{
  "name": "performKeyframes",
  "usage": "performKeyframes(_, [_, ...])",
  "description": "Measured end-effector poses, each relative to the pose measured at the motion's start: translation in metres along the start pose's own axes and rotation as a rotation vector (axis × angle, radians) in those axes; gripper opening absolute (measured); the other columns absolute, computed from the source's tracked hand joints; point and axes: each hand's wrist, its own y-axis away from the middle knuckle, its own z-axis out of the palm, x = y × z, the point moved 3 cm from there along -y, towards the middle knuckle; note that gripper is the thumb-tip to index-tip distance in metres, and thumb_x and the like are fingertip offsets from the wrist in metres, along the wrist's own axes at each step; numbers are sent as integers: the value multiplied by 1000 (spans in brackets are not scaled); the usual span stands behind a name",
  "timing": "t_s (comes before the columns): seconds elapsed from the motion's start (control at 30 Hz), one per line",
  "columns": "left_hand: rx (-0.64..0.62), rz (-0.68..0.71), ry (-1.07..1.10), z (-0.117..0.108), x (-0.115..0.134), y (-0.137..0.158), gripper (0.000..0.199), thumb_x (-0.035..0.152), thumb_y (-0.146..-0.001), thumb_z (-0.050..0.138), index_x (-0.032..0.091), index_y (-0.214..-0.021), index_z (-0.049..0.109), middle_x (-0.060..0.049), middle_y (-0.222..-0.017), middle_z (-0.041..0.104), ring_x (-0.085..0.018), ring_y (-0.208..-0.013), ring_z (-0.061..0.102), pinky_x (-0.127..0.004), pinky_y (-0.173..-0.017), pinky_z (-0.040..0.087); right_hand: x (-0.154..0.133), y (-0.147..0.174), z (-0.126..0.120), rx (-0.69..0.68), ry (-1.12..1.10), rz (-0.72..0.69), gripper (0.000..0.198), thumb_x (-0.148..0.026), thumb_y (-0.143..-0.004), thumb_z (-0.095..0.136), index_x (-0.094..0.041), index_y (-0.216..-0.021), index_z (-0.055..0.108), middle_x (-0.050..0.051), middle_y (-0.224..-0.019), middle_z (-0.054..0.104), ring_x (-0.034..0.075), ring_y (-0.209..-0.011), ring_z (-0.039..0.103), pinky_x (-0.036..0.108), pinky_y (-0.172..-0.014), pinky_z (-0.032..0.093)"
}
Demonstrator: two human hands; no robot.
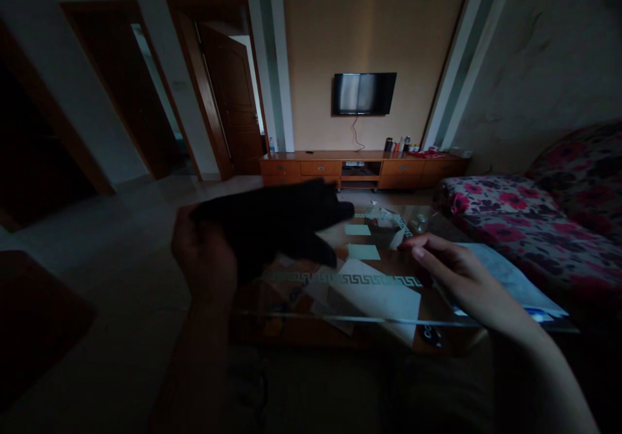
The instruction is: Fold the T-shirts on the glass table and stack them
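A black glove (276,217) is stretched out sideways above the glass table, its fingers pointing right. My left hand (207,252) is closed around the glove's cuff end. To the right of it, apart from the glove, my right hand (449,269) hovers over the table with thumb and forefinger pinched together. A small pale patch shows by those fingertips; I cannot make out whether it is held or lies on the table behind. The room is dim, and the glove hides part of the tabletop.
Below the hands is a glass table (311,317) with a Greek-key border. White sheets (379,295) show at the glass, and a pale packet (510,278) lies at the right. A flowered sofa (505,207) stands on the right; a wooden TV cabinet (315,167) lies beyond.
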Motion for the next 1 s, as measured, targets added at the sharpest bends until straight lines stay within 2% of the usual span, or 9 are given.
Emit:
performKeyframes(0.07, [108,87,-123,-7,-26,-14,16,20,-90,56,19,-105,63,0,-98,62,-18,-96,61,-32,-89,51,13,-8,-9,36,11,6,38,-60,-93,59,-24,-97,69,1,-82,64,14,-69,55,24,-57,46])
performKeyframes(0.13, [111,117,-284,-8,-63,-20,18,20,-88,56,18,-104,65,-5,-108,63,-22,-106,60,-36,-97,49,37,-19,-18,69,25,18,41,-63,-91,59,-22,-96,68,2,-81,64,15,-70,57,24,-59,47])
performKeyframes(0.27, [-253,0,-604,4,-157,0,21,19,-85,55,16,-101,68,-11,-103,66,-28,-108,63,-43,-101,49,123,-41,-46,222,173,102,48,-63,-90,55,-18,-102,68,8,-91,70,22,-82,65,32,-73,53])
performKeyframes(0.33, [-461,-111,-762,5,-198,19,24,17,-85,52,15,-100,70,-12,-100,68,-29,-104,65,-42,-98,51,178,-41,-64,387,402,289,46,-54,-92,52,-14,-106,70,14,-91,72,28,-87,68,39,-79,53])
performKeyframes(0.43, [-725,-194,-942,3,-236,44,28,18,-86,51,13,-105,71,-15,-101,70,-30,-101,68,-40,-92,52,252,-23,-85,566,721,658,47,-42,-92,47,-12,-120,70,24,-119,68,41,-113,63,52,-92,50])
performKeyframes(0.5, [-805,-188,-1005,1,-246,50,32,19,-88,50,12,-111,70,-17,-104,70,-30,-102,68,-37,-92,52,286,-7,-94,664,841,776,53,-41,-92,45,-13,-133,64,25,-139,57,46,-128,52,60,-97,46])
performKeyframes(0.63, [-836,-152,-1061,2,-245,51,36,25,-92,47,11,-117,68,-18,-110,69,-28,-104,68,-34,-91,51,325,11,-96,578,895,908,54,-37,-93,38,-12,-133,63,25,-141,55,46,-134,46,61,-102,41])
performKeyframes(0.8, [-849,-178,-1149,2,-230,52,44,42,-91,49,13,-119,67,-19,-116,65,-33,-107,66,-39,-88,52,332,8,-96,561,957,911,48,-31,-91,35,-14,-119,71,24,-138,56,43,-132,46,59,-101,39])
performKeyframes(1.0, [-828,-209,-1172,4,-202,53,47,46,-90,49,16,-121,66,-19,-122,63,-37,-112,61,-43,-87,51,326,8,-101,597,939,879,47,-29,-88,38,-13,-116,72,26,-130,61,44,-129,48,60,-97,35])
